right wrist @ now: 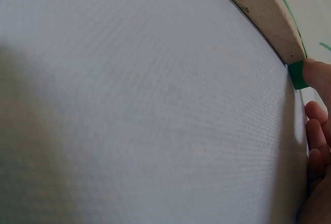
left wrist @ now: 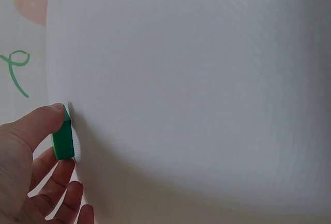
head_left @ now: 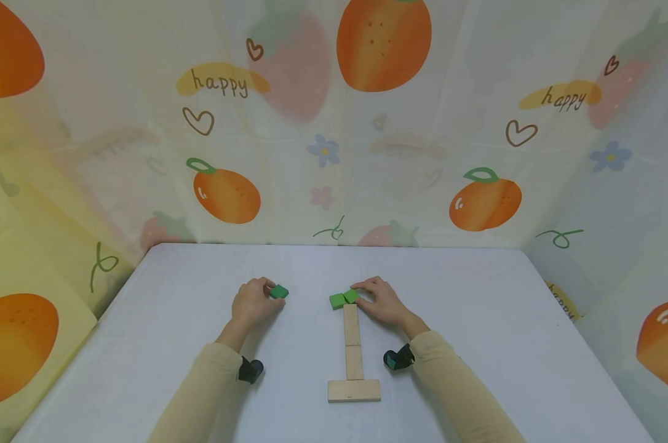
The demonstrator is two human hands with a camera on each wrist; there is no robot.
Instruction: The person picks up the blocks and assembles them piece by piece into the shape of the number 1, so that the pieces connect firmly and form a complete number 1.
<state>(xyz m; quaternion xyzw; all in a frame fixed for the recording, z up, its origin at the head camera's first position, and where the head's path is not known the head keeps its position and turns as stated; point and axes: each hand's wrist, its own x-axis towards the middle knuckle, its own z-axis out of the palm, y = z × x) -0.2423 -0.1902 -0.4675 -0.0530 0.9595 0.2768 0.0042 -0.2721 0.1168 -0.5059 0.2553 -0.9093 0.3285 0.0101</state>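
Note:
My left hand pinches a dark green block between thumb and fingers, left of the other blocks; the left wrist view shows the block with the thumb on one end. My right hand holds a light green block by its right side, at the far end of a line of wooden blocks. A second light green block lies against it on the left. Two wooden blocks run end to end toward me and meet a crosswise wooden block.
A white-covered table carries the blocks. Behind it hangs a fruit-patterned cloth, which also covers both sides. Each wrist wears a black camera, one of them the left wrist camera.

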